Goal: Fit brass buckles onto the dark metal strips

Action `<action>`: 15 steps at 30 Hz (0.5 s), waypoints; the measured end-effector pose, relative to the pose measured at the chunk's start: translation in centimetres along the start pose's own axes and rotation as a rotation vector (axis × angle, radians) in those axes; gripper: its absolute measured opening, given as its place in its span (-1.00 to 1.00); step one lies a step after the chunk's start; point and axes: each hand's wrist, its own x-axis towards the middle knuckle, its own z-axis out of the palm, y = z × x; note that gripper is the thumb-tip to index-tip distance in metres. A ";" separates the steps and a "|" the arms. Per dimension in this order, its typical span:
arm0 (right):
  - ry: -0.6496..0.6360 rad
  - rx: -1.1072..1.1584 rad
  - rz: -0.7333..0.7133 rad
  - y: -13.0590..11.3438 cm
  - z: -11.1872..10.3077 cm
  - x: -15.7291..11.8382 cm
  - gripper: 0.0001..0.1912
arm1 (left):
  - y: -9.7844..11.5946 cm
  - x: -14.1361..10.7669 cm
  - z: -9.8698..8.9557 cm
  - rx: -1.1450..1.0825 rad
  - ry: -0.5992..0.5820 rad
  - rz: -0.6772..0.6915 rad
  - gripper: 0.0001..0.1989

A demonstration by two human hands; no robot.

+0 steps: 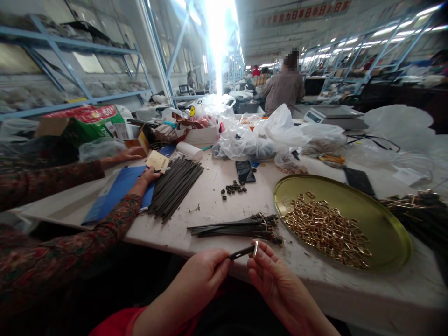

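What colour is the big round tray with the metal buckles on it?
The tray is olive-gold, showing best in the head view.

We got one brutal white glare (pixel 219 35) up top, totally blown out and smearing a vertical streak down toward the clutter. Strip lights (pixel 392 30) ran along the ceiling at right, and we caught little glints on the gold metal pieces (pixel 325 224) in the tray (pixel 388 242). The tabletop (pixel 261 200) came out kinda dull, and below its front edge we mostly got near-black shadow. Sides looked stretched, wide-angle style, with the left shelves (pixel 70 43) all soft. Far off, we had haze, a blurry banner (pixel 303 13) and a pixelated patch over one person's (pixel 285 91) head.
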 end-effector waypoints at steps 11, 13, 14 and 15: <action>-0.124 -0.177 -0.133 2.4 -0.2 -0.1 -0.71 | 1.1 0.3 1.1 -0.337 -0.099 -0.027 -0.84; -0.129 -0.250 -0.199 2.7 -0.3 0.0 -0.75 | 0.9 0.4 1.4 -0.455 -0.110 -0.015 -0.84; -0.120 -0.287 -0.218 2.8 -0.3 0.1 -0.76 | 0.8 0.5 1.5 -0.501 -0.110 -0.016 -0.83; -0.104 -0.320 -0.232 2.8 -0.3 0.2 -0.76 | 0.8 0.6 1.6 -0.542 -0.115 -0.020 -0.83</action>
